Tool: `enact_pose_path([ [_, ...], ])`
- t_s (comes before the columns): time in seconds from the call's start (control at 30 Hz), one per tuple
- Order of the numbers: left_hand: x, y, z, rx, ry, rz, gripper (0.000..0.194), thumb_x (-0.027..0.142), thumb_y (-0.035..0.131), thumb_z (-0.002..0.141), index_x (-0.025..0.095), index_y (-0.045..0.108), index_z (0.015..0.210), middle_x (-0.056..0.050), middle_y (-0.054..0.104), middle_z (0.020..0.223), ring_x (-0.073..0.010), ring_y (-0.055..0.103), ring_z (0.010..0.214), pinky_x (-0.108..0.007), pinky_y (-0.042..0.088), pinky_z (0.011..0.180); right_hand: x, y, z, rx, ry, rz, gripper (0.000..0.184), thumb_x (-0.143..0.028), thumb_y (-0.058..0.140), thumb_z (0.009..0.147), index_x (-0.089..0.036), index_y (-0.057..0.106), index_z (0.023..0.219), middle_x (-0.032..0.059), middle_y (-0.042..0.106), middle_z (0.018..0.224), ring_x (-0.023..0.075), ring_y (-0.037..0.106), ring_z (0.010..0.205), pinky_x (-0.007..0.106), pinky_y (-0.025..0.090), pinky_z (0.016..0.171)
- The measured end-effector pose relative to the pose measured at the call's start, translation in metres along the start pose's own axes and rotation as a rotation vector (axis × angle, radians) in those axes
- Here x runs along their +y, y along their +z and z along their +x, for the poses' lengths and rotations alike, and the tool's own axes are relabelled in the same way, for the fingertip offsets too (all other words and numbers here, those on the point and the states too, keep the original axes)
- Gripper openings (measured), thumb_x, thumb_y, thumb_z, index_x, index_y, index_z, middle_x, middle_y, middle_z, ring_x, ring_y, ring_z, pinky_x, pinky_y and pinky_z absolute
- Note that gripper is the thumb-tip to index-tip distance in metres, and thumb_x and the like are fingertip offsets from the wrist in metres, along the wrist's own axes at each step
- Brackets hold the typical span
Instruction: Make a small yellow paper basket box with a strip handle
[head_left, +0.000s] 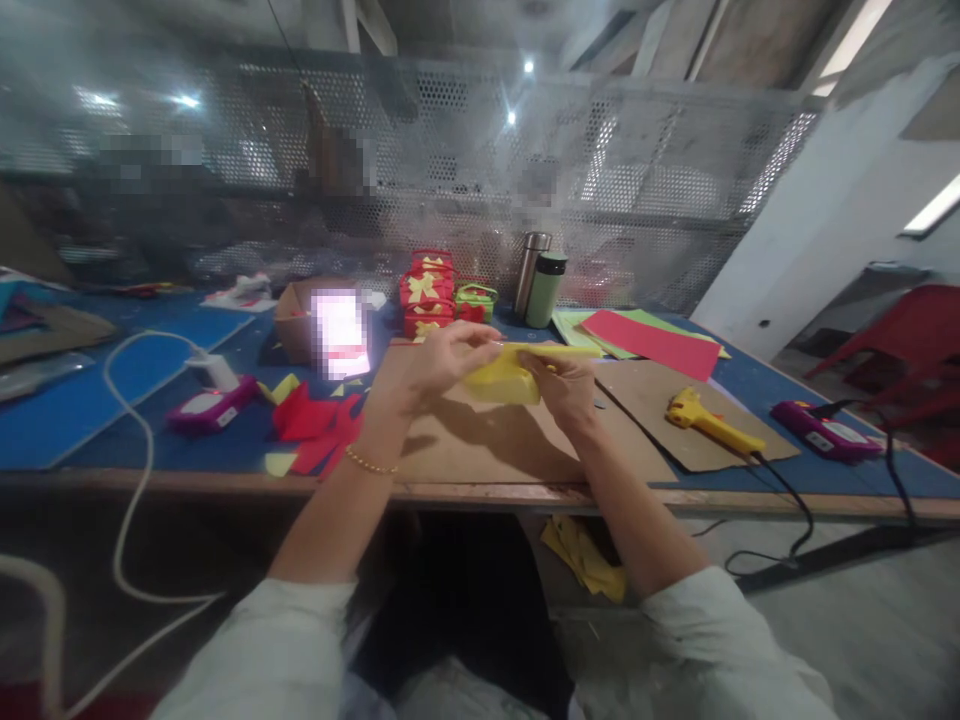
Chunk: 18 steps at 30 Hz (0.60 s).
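A yellow paper piece (502, 385), partly folded into a box-like shape, is held up above a brown board (480, 450). My left hand (450, 360) grips its left side, thumb and fingers closed on the edge. On the right side my right hand (566, 388) pinches the paper below a flat strip that sticks out to the right. Both hands are off the board, and their shadow falls on it. The fingertips behind the paper are hidden.
Red gift boxes (427, 290) with yellow bows and a small green box (475, 300) stand behind. A yellow glue gun (712, 422) lies right, near coloured sheets (652, 342). Red scraps (315, 425), a lit phone (341, 335) and a white cable (142, 480) are left.
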<state>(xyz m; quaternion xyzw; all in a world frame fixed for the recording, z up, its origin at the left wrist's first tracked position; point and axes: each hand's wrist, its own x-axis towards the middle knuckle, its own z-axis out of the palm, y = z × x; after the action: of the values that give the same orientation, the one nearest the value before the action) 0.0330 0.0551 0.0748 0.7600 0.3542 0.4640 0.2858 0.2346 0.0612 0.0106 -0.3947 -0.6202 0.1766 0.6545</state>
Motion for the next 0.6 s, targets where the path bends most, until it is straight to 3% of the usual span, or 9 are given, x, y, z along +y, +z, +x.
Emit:
enact_pose_path([
  [0.13, -0.007, 0.002, -0.005, -0.054, -0.069, 0.069, 0.017, 0.04, 0.082, 0.077, 0.026, 0.081, 0.086, -0.005, 0.076, 0.084, -0.0238, 0.068, 0.09, -0.026, 0.046, 0.068, 0.0, 0.004, -0.002, -0.092, 0.195, 0.159, 0.04, -0.062, 0.086, 0.064, -0.022, 0.083, 0.069, 0.0032, 0.073, 0.065, 0.0184, 0.059, 0.058, 0.032, 0.047, 0.056],
  [0.3, -0.014, 0.005, -0.005, -0.079, -0.154, 0.019, 0.018, 0.038, 0.077, 0.079, 0.022, 0.075, 0.073, -0.001, 0.065, 0.063, -0.0164, 0.058, 0.066, -0.025, 0.035, 0.055, -0.006, 0.005, -0.003, -0.143, 0.287, 0.196, 0.043, -0.062, 0.088, 0.061, -0.02, 0.081, 0.066, 0.0034, 0.074, 0.063, 0.0162, 0.059, 0.053, 0.028, 0.045, 0.05],
  [0.47, -0.019, 0.004, -0.003, -0.136, -0.127, 0.04, 0.024, 0.038, 0.075, 0.08, 0.02, 0.067, 0.065, 0.0, 0.057, 0.059, -0.0145, 0.051, 0.061, -0.026, 0.031, 0.053, -0.015, 0.001, -0.002, -0.148, 0.31, 0.239, 0.046, -0.062, 0.09, 0.059, -0.018, 0.08, 0.068, 0.0067, 0.076, 0.068, 0.0191, 0.065, 0.058, 0.03, 0.05, 0.051],
  [0.6, -0.024, 0.0, -0.003, -0.179, -0.089, 0.101, 0.031, 0.041, 0.074, 0.081, 0.021, 0.062, 0.06, 0.001, 0.05, 0.055, -0.0157, 0.052, 0.063, -0.028, 0.029, 0.054, -0.02, 0.001, -0.005, -0.144, 0.278, 0.21, 0.046, -0.062, 0.092, 0.057, -0.02, 0.077, 0.065, 0.0039, 0.071, 0.061, 0.0174, 0.062, 0.055, 0.029, 0.049, 0.048],
])
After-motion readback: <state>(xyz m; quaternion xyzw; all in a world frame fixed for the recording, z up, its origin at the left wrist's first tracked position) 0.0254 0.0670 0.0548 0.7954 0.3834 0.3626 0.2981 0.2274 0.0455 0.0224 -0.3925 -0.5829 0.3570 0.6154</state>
